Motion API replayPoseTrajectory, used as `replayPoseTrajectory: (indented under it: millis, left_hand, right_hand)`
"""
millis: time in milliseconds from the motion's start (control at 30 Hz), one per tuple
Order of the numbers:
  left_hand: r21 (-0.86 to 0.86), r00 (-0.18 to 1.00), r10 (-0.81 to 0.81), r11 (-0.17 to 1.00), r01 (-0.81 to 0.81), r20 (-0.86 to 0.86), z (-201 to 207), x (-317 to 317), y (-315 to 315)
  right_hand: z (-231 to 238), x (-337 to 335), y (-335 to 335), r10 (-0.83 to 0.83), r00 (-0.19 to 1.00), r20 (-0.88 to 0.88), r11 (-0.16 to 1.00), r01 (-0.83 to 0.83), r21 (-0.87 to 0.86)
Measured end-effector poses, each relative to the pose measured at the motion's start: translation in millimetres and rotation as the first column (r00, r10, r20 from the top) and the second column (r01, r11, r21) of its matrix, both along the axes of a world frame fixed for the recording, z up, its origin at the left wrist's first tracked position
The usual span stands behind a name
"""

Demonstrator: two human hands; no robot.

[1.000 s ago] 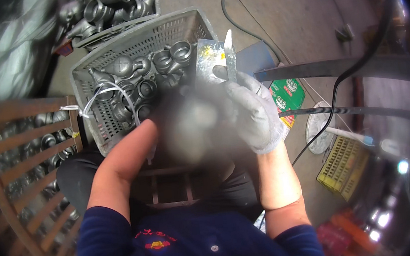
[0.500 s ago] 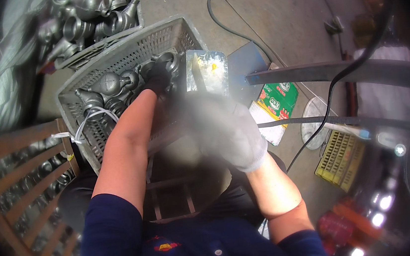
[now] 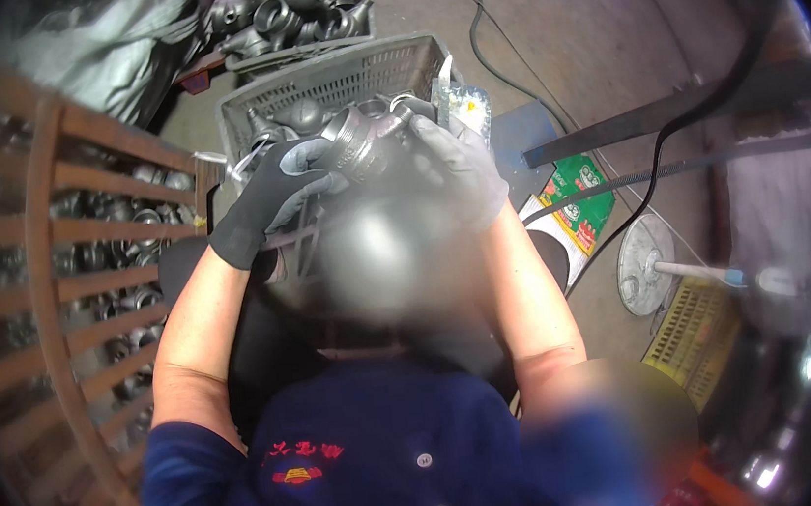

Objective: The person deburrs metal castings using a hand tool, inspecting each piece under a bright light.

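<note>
Our left hand [image 3: 267,200] has drawn back from inside the basket [image 3: 336,60] and now, fingers bent, holds one side of a dark metal fitting [image 3: 355,150], while our right hand [image 3: 463,163] grips the other side, the fitting just above the basket's near part. We judge the step in hand to be steadying this single piece, which calls for an even hold from both sides, though blur hides what lies below. Slatted rail [image 3: 40,232] crowds our left, whereas roomier floor [image 3: 589,21] lies beyond our right, crossed by a cord [image 3: 477,0].
</note>
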State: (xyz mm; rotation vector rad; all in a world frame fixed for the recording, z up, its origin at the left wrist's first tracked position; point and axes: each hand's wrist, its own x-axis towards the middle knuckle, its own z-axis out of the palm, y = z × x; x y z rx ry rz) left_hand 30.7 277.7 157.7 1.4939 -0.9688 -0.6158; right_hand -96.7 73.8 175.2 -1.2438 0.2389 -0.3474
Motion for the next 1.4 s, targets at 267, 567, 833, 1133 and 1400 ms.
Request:
replayPoseTrajectory:
  millis: [267, 567, 833, 1133, 1400]
  left_hand:
    - [-0.129, 0.987, 0.058, 0.989, -0.077, -0.147, -9.3, -87.2, 86.8]
    - [-0.656, 0.225, -0.619, 0.733, -0.180, -0.753, -76.3, -110.0, 50.2]
    - [-0.784, 0.025, -0.799, 0.582, -0.217, -0.601, -61.4, -137.8, 43.6]
    - [-0.615, 0.403, -0.481, 0.716, -0.332, -0.778, -69.4, -128.0, 49.6]
    - [-0.754, 0.096, -0.778, 0.559, -0.345, -0.621, -46.7, -131.5, 52.7]
  right_hand:
    - [-0.4, -62.4, 75.7, 0.087, 0.994, 0.061, 0.989, -0.079, -0.128]
    - [-6.0, -83.5, 100.0, 0.290, 0.955, 0.064, 0.902, -0.295, 0.315]
    - [-15.5, -71.2, 107.5, -0.019, 0.999, -0.033, 0.969, 0.027, 0.244]
    - [-2.2, -117.1, 114.5, -0.057, 0.998, 0.000, 0.995, 0.057, -0.077]
    - [-8.3, -129.9, 133.8, 0.127, 0.982, -0.139, 0.965, -0.155, -0.210]
